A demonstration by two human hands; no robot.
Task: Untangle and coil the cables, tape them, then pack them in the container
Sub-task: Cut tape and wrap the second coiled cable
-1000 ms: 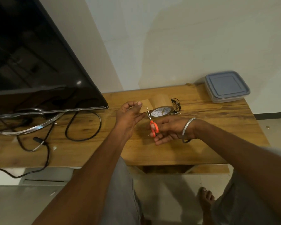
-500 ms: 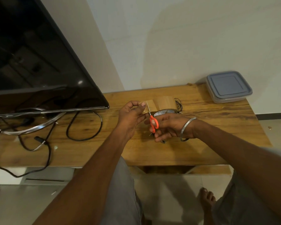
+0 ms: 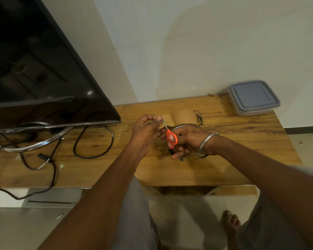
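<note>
The tape end (image 3: 167, 118) is pinched by the left hand (image 3: 145, 131). Orange scissors (image 3: 170, 136), blades against it, are gripped by the right hand (image 3: 192, 140).

Dim, warm indoor light filled the view. A small white glare spot sat on the glossy black television screen (image 3: 34, 69) at upper left. A broad soft shadow crossed the pale off-white wall (image 3: 188, 60) at upper centre. Faint shadows lay on the brown wooden table (image 3: 242, 141) beneath the left hand (image 3: 145, 130) and right hand (image 3: 190, 139). Centre detail was sharp; the edges curved and softened, especially at lower right.
</note>
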